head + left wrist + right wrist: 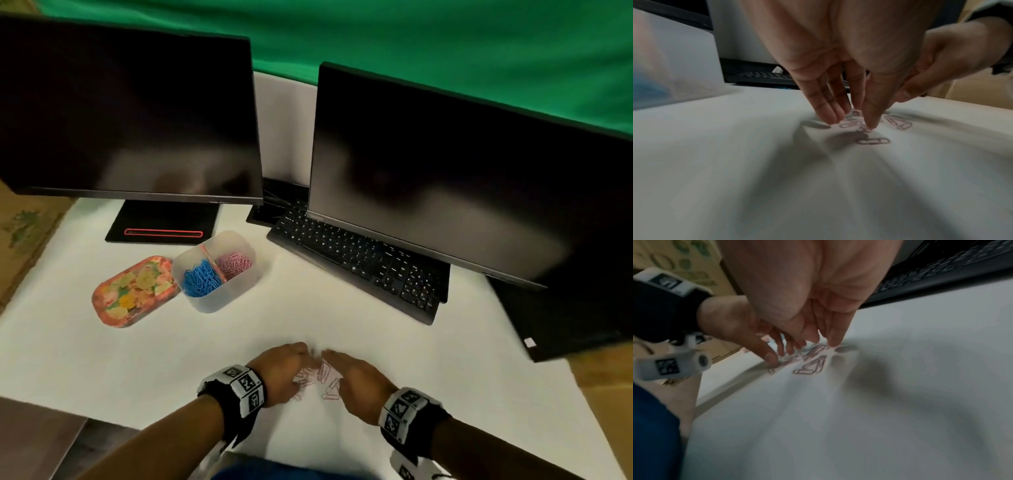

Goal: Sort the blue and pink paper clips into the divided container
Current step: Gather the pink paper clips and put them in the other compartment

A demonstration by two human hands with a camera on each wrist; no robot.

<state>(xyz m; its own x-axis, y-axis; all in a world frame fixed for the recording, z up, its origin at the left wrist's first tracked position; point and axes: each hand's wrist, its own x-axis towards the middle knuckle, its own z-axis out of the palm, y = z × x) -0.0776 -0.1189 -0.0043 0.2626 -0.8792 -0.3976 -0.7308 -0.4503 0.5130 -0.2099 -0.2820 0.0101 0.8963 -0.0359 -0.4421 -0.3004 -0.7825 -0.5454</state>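
A small heap of loose pink paper clips (320,377) lies on the white table near its front edge. My left hand (284,368) and right hand (352,377) stand on either side of the heap, fingers straight and angled down, fingertips almost meeting beyond it. In the left wrist view my left hand (846,100) touches the table among the clips (873,141). The right wrist view shows my right hand (813,313) over the clips (812,368). Neither hand holds a clip. The divided container (239,286) at back left holds blue clips (202,277) and pink clips (234,262).
A floral oval tin (135,291) lies just left of the container. Two dark monitors (130,116) (462,178) stand at the back, with a black keyboard (359,260) under the right one. The table's front edge is close behind my wrists.
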